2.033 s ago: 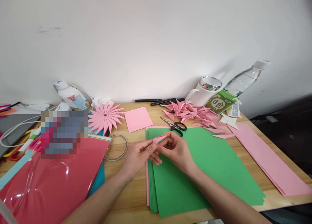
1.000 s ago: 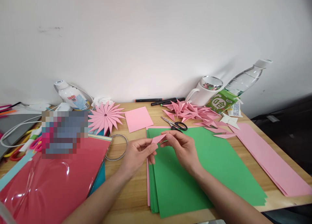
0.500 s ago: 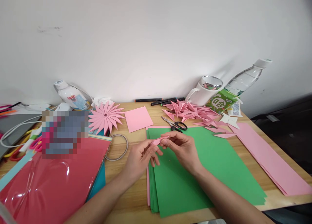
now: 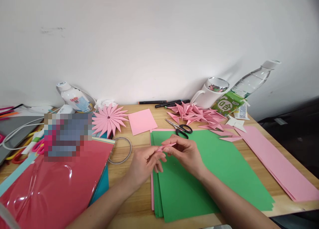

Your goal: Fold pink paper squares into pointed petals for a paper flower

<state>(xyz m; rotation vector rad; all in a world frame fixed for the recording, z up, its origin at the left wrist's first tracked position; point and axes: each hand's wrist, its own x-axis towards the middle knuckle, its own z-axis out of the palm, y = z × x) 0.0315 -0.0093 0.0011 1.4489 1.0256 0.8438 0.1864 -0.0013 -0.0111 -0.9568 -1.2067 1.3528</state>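
Note:
Between my fingers is a small folded piece of pink paper (image 4: 170, 145), held above the green paper stack (image 4: 214, 175). My left hand (image 4: 144, 161) pinches its left end, and my right hand (image 4: 185, 152) pinches it from the right with thumb and forefinger. Much of the folded paper is covered by my fingers. Just beyond my right hand lie black-handled scissors (image 4: 179, 127). A square pink sheet (image 4: 143, 121) rests on the desk behind my hands, beside a pink folded-paper pinwheel (image 4: 109, 119).
Folded pink pieces (image 4: 196, 114) are heaped at the back right, near a white mug (image 4: 210, 93), a green box (image 4: 227, 103) and a leaning bottle (image 4: 254, 79). Pink strips (image 4: 276, 162) lie right. At left are a tape roll (image 4: 120, 151) and a red plastic-covered pack (image 4: 62, 175).
My fingers have shifted slightly on the folded pink paper, which now points a little further right. The whole view has drifted slightly.

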